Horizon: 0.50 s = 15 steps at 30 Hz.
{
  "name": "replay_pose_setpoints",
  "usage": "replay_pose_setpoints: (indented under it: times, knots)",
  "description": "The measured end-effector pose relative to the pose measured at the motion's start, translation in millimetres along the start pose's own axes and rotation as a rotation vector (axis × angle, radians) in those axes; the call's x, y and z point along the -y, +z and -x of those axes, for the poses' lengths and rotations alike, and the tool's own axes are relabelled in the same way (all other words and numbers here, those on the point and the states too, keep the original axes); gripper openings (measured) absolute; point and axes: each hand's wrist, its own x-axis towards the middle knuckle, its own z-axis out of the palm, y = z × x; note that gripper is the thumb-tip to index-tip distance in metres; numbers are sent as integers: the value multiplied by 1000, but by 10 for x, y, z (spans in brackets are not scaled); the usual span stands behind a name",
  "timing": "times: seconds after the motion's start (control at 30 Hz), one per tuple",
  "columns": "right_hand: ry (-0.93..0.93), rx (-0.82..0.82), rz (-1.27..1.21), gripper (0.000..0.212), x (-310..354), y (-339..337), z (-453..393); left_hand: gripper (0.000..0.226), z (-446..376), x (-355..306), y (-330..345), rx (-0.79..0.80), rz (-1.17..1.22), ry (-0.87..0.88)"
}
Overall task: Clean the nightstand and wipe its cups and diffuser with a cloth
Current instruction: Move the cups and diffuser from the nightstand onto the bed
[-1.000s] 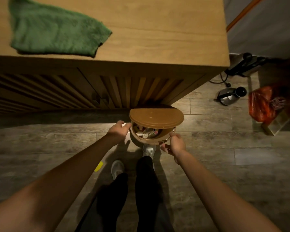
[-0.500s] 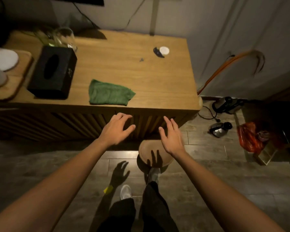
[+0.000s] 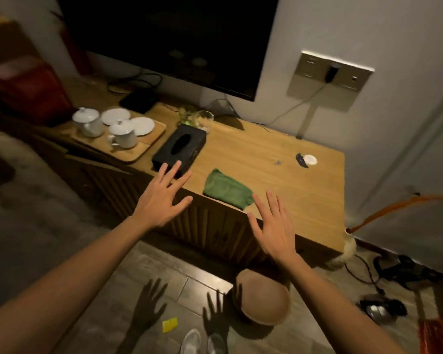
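Left hand (image 3: 161, 198), right hand (image 3: 274, 228) spread, empty, near nightstand (image 3: 279, 159) front edge; cloth (image 3: 226, 191) between.

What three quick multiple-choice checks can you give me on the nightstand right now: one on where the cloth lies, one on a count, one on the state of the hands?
1. Where is the green cloth?
A. on the wooden tray
B. on the nightstand top near its front edge
C. on the floor

2. How many lidded white cups stand on the wooden tray?
A. two
B. four
C. none

3. What are the left hand and right hand doing?
A. both grip the cloth
B. one holds a cup
C. both open, fingers spread, holding nothing

Answers:
1 B, the cloth lies flat by the front edge, right of the black tissue box.
2 A, two cups with lids, beside two white saucers.
3 C, both palms face down with straight fingers, short of the cloth.
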Motion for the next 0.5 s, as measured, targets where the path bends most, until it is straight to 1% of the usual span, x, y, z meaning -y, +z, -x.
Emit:
replay_pose_setpoints:
  times: [0.13,0.23,0.37,0.43,0.5]
  knots:
    - [-151,16,20,59,187,-22,-238,75,422,363,-290,-43,-21,-181]
    - [-216,57,-1,59,434,38,-344,71,757,529,-360,-82,1,-304]
    - [-406,151,-4,60,1030,232,-346,70,1469,713,-434,-117,17,-464]
    - [-496,190,1,61,1364,340,-335,75,1804,771,-496,-133,6,-541]
    - [-600,246,1,62,1814,468,-275,82,2246,851,-583,-165,-23,-659]
